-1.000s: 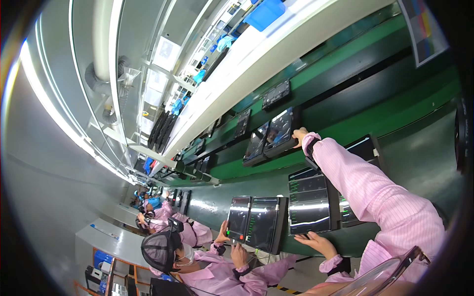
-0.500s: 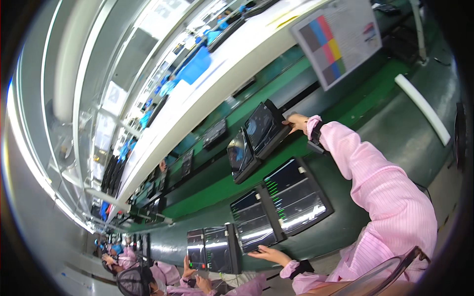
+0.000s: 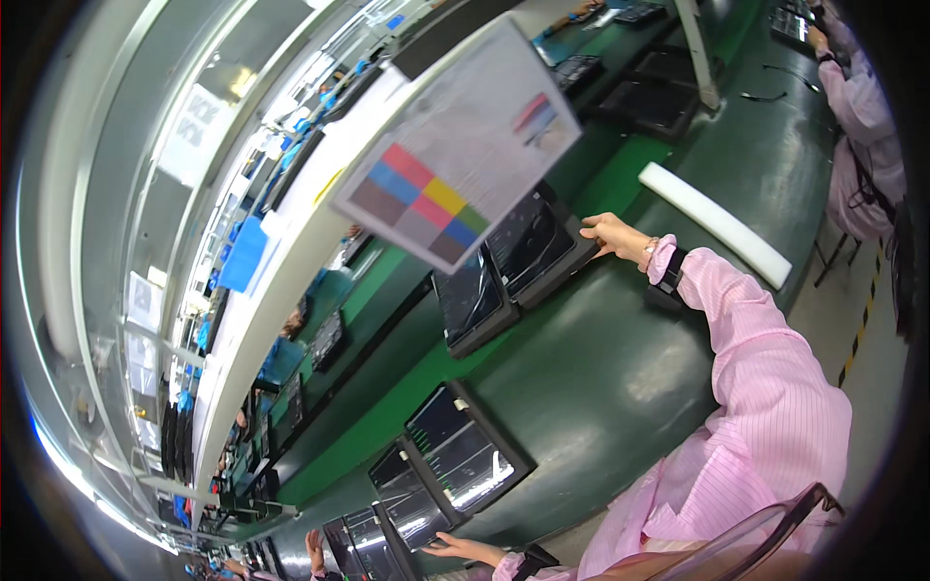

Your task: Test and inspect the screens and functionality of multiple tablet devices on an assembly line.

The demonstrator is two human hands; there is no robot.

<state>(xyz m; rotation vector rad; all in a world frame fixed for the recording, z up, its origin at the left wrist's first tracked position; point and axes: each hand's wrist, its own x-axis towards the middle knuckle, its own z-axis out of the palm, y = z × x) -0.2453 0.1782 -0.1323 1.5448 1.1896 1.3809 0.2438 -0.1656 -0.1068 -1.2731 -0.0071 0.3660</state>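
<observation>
My right hand (image 3: 615, 237), at the end of a pink striped sleeve, grips the right edge of a black tray (image 3: 550, 286) that carries two dark glossy screens (image 3: 473, 305). A hanging colour chart hides part of that tray's far side. Closer to me on the left lies another black tray (image 3: 513, 469) with two screens (image 3: 463, 455) showing green lines and bright reflections. At this tray's near edge is my left hand (image 3: 463, 549), its fingers stretched out and seemingly touching the rim.
A sheet with a colour chart (image 3: 436, 184) hangs from the white shelf. A white bar (image 3: 717, 225) lies on the dark green bench (image 3: 620, 387) to the right. Other people's hands (image 3: 315, 550) and trays show at lower left; a person in pink (image 3: 867, 116) sits far right.
The view has swung right. My right hand has drawn its tray to the right, toward the white bar and away from the lit tray. My left hand stays beside the lit tray.
</observation>
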